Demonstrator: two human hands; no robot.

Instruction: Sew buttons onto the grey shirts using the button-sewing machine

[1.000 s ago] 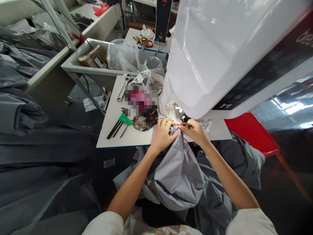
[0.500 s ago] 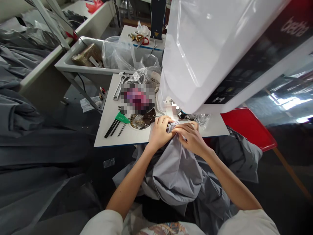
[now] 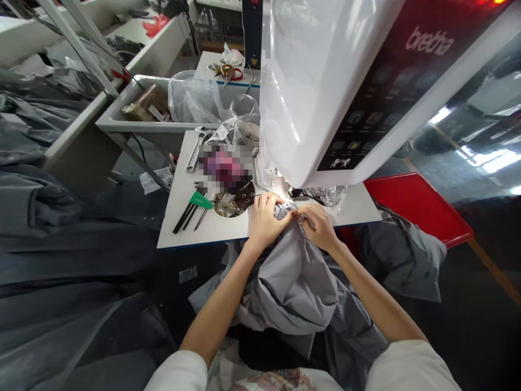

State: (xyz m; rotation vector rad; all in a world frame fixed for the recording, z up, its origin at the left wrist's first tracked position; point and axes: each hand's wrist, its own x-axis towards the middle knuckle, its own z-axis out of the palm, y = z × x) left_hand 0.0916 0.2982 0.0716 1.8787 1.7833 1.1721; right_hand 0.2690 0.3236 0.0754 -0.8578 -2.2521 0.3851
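A large piece of grey fabric (image 3: 297,288) hangs from the table's front edge over my lap, its upper end bunched beneath the white machine head (image 3: 309,98). My left hand (image 3: 266,220) presses on the bunched end, with thumb and fingers closed on the cloth. Close beside it, my right hand (image 3: 317,224) pinches the same fabric, its fingers curled and its fingertips near my left thumb. A lit spot under the machine falls just beyond my fingers. The exact edge held between the fingertips is too small to make out.
On the white table (image 3: 175,217) lie an adjustable wrench (image 3: 196,149), hex keys in a green holder (image 3: 200,200) and a dish of small metal parts (image 3: 226,206). A red stool (image 3: 423,206) with grey cloth stands right. Behind is a grey trough (image 3: 122,122).
My right hand has drawn back slightly right, and its fingers have curled from lying flatter into a pinch. My left hand stays on the cloth. The view has shifted a little.
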